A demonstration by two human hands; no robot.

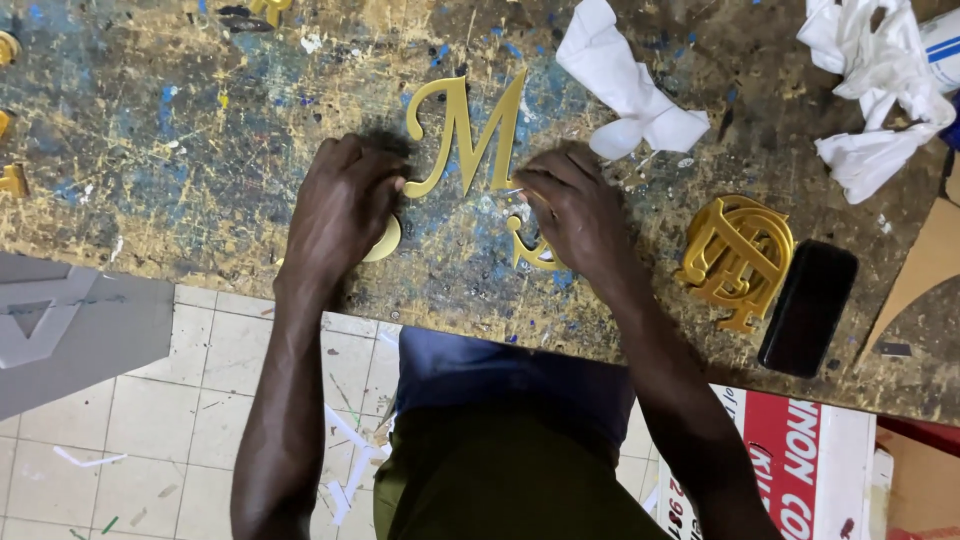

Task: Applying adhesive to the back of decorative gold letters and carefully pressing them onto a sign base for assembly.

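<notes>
A gold cut-out letter (468,132) with curled ends lies flat on the paint-spattered workbench (180,140). My left hand (340,205) presses on its lower left end, covering a rounded gold piece (385,240) beneath the fingers. My right hand (575,210) rests on the letter's lower right end, fingertips pinched at a thin pale sliver, with a small curled gold piece (530,255) showing under the palm. Whether either hand grips or only presses I cannot tell.
A gold interlaced monogram (738,255) and a black phone (808,305) lie to the right. Crumpled white cloths (630,85) (875,90) sit at the back. A brown board (925,275) lies far right. Tiled floor and a red-and-white box (790,470) are below the bench edge.
</notes>
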